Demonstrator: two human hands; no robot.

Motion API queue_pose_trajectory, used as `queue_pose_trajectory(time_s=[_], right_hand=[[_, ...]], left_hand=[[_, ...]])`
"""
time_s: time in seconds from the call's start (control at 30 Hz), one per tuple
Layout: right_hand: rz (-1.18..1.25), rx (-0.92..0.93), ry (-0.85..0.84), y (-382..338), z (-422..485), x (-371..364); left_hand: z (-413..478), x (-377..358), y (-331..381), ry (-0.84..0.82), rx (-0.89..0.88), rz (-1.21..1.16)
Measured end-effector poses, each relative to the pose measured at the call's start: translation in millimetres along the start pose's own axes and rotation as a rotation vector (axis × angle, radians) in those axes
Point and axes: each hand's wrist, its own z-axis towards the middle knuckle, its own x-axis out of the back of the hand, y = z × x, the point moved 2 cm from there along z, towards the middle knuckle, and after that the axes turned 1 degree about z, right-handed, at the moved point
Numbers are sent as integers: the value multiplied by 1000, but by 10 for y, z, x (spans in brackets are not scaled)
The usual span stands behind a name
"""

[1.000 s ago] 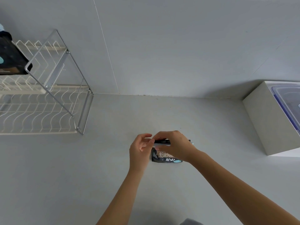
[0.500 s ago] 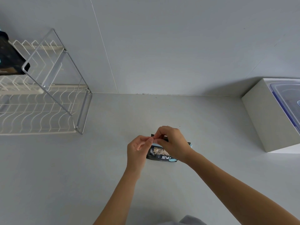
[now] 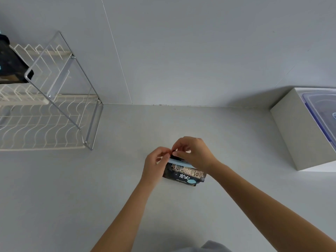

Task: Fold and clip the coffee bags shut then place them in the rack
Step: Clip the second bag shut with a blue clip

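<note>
Small black glossy coffee bag (image 3: 183,174) lies on the smooth grey counter (image 3: 72,188), a thin pale blue clip (image 3: 179,162) across its top. Left hand (image 3: 156,164) and right hand (image 3: 194,154) both pinch the top edge, maybe the clip end too. White wire rack (image 3: 45,115) sits well off left, another dark bag (image 3: 11,66) on its upper tier.

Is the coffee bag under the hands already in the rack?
No. The coffee bag lies on the counter, apart from the rack.
</note>
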Motion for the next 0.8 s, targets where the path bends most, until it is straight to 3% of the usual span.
queue_pose_trajectory(time_s=[0.17, 0.4, 0.63, 0.8], right_hand=[[-221, -16, -40, 70, -58, -12], [-352, -38, -72, -39, -42, -196], [-359, 48, 19, -87, -101, -278], [-288, 107, 21, -68, -161, -226]], left_hand=[[-1, 16, -10, -118, 21, 2], [-96, 11, -95, -6, 4, -23], [-149, 28, -183, 78, 99, -83], [-207, 29, -195, 69, 26, -10]])
